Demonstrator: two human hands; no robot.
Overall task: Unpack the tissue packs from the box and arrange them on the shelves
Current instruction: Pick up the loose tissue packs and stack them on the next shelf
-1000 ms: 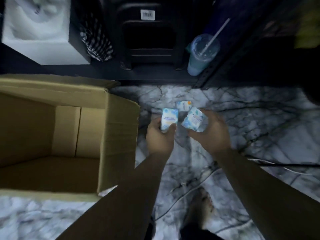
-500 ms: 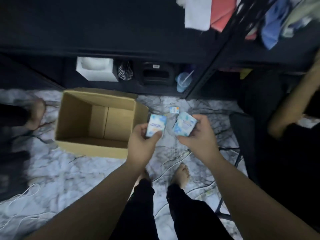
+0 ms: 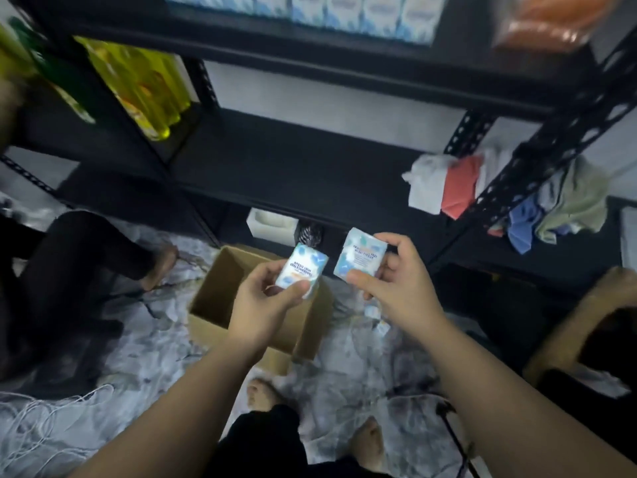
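My left hand (image 3: 262, 301) grips a small blue-and-white tissue pack (image 3: 303, 269) between thumb and fingers. My right hand (image 3: 396, 284) holds a second tissue pack (image 3: 358, 258) the same way, just to the right of the first. Both packs are raised in front of the black metal shelves (image 3: 310, 163). Below my hands the open cardboard box (image 3: 213, 291) stands on the marble floor, partly hidden by my left hand. A row of several tissue packs (image 3: 344, 10) lines the top shelf. Another small tissue pack (image 3: 374, 312) lies on the floor beside the box.
Yellow bottles (image 3: 144, 88) stand on the left shelf. Folded cloths (image 3: 444, 184) lie on the right of the middle shelf, and more cloths (image 3: 558, 205) lie beyond the post. A white tissue box (image 3: 272, 224) sits on the bottom shelf. Another person's leg (image 3: 103, 250) is left, an arm (image 3: 579, 312) right.
My view has risen from the floor and box up to the shelves. Both hands have lifted the two packs higher, away from the floor, still holding them.
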